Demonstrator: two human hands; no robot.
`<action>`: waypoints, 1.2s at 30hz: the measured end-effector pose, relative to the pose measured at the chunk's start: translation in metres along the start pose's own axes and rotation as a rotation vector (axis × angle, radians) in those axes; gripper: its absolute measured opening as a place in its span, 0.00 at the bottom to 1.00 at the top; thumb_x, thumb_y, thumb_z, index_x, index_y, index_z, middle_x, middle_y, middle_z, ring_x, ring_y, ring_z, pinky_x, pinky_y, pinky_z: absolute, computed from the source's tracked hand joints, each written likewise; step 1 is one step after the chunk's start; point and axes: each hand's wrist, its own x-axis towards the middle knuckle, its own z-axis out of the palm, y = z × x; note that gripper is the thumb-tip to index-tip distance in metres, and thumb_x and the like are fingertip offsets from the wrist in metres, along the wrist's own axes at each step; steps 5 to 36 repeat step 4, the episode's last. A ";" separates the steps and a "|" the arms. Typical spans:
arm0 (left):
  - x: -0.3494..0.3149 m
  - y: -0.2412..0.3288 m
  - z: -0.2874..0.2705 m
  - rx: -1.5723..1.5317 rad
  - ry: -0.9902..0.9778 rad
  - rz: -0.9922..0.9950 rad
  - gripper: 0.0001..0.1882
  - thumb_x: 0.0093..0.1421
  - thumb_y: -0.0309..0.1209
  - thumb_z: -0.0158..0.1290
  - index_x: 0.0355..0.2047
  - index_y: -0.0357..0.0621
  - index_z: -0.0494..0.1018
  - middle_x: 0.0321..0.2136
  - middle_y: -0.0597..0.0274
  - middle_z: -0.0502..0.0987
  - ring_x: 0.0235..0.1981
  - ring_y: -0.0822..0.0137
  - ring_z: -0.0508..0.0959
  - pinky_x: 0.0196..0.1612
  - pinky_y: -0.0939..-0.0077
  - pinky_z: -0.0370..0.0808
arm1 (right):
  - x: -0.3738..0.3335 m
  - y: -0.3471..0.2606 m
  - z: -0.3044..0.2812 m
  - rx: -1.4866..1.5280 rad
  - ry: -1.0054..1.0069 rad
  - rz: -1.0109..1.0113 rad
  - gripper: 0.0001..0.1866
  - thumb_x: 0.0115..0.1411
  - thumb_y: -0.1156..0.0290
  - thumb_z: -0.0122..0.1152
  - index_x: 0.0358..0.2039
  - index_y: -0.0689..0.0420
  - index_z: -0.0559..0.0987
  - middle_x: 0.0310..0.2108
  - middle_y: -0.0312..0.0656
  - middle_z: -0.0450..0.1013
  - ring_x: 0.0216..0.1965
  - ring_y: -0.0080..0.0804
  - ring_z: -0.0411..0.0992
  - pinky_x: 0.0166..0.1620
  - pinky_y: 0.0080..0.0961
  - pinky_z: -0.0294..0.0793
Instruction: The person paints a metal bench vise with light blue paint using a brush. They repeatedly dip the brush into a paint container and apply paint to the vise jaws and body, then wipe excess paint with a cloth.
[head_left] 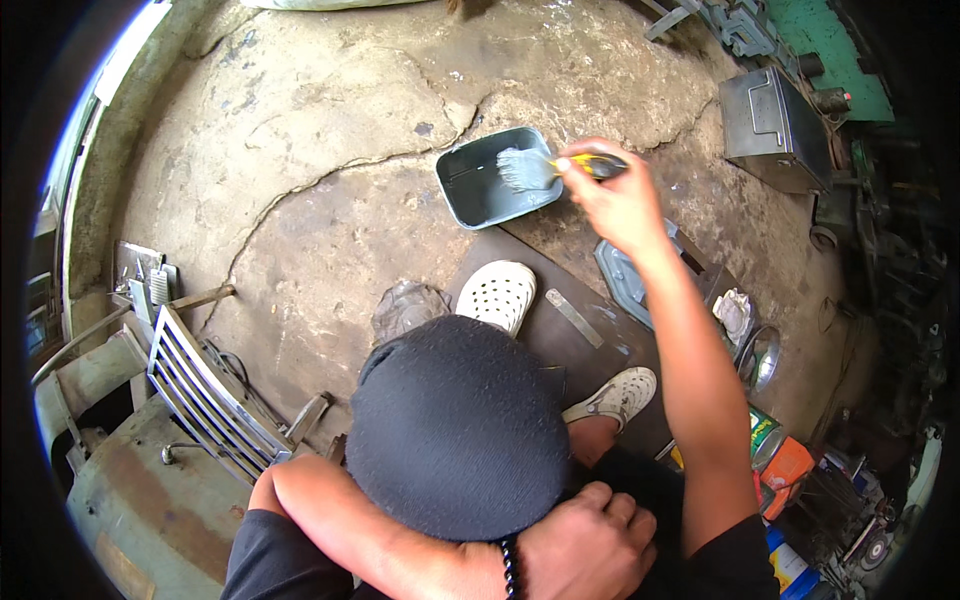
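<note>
My right hand (622, 205) grips a paintbrush (527, 170) by its yellow and black handle. The grey-coated bristles hang over a dark rectangular tub (470, 210), which looks to hold some dark liquid. My left forearm crosses in front of a rounded shape in dark cloth (455, 430), seemingly my bent knee. At the end of that arm, beyond a black bead bracelet (511, 570), my left hand (590, 543) lies against dark clothing with curled fingers. Whatever lies under its palm is hidden.
A flat metal strip (574, 318) lies on a dark sheet by my shoes, near a grey moulded part (625, 280). Crumpled clear plastic (408, 308) is left of my shoe. A metal grille (215, 395) leans at left; a metal box (760, 125) and cans (766, 442) stand at right.
</note>
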 end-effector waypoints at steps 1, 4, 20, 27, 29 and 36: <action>0.001 -0.001 0.001 -0.001 -0.013 -0.007 0.08 0.56 0.35 0.50 0.30 0.48 0.76 0.32 0.65 0.74 0.36 0.66 0.76 0.39 0.73 0.71 | 0.009 0.006 0.009 -0.217 0.007 -0.013 0.07 0.62 0.69 0.65 0.37 0.58 0.81 0.28 0.33 0.76 0.25 0.19 0.70 0.30 0.20 0.71; 0.001 -0.008 0.002 0.007 -0.043 -0.048 0.08 0.55 0.36 0.50 0.32 0.49 0.76 0.33 0.66 0.74 0.37 0.68 0.76 0.38 0.76 0.71 | 0.028 0.014 0.030 -0.401 -0.103 0.006 0.11 0.59 0.64 0.68 0.37 0.57 0.83 0.26 0.34 0.77 0.23 0.21 0.70 0.30 0.25 0.72; 0.001 -0.008 0.002 0.007 -0.043 -0.048 0.08 0.55 0.36 0.50 0.32 0.49 0.76 0.33 0.66 0.74 0.37 0.68 0.76 0.38 0.76 0.71 | 0.028 0.014 0.030 -0.401 -0.103 0.006 0.11 0.59 0.64 0.68 0.37 0.57 0.83 0.26 0.34 0.77 0.23 0.21 0.70 0.30 0.25 0.72; 0.001 -0.008 0.002 0.007 -0.043 -0.048 0.08 0.55 0.36 0.50 0.32 0.49 0.76 0.33 0.66 0.74 0.37 0.68 0.76 0.38 0.76 0.71 | 0.028 0.014 0.030 -0.401 -0.103 0.006 0.11 0.59 0.64 0.68 0.37 0.57 0.83 0.26 0.34 0.77 0.23 0.21 0.70 0.30 0.25 0.72; 0.001 -0.008 0.002 0.007 -0.043 -0.048 0.08 0.55 0.36 0.50 0.32 0.49 0.76 0.33 0.66 0.74 0.37 0.68 0.76 0.38 0.76 0.71 | 0.028 0.014 0.030 -0.401 -0.103 0.006 0.11 0.59 0.64 0.68 0.37 0.57 0.83 0.26 0.34 0.77 0.23 0.21 0.70 0.30 0.25 0.72; 0.001 -0.008 0.002 0.007 -0.043 -0.048 0.08 0.55 0.36 0.50 0.32 0.49 0.76 0.33 0.66 0.74 0.37 0.68 0.76 0.38 0.76 0.71 | 0.028 0.014 0.030 -0.401 -0.103 0.006 0.11 0.59 0.64 0.68 0.37 0.57 0.83 0.26 0.34 0.77 0.23 0.21 0.70 0.30 0.25 0.72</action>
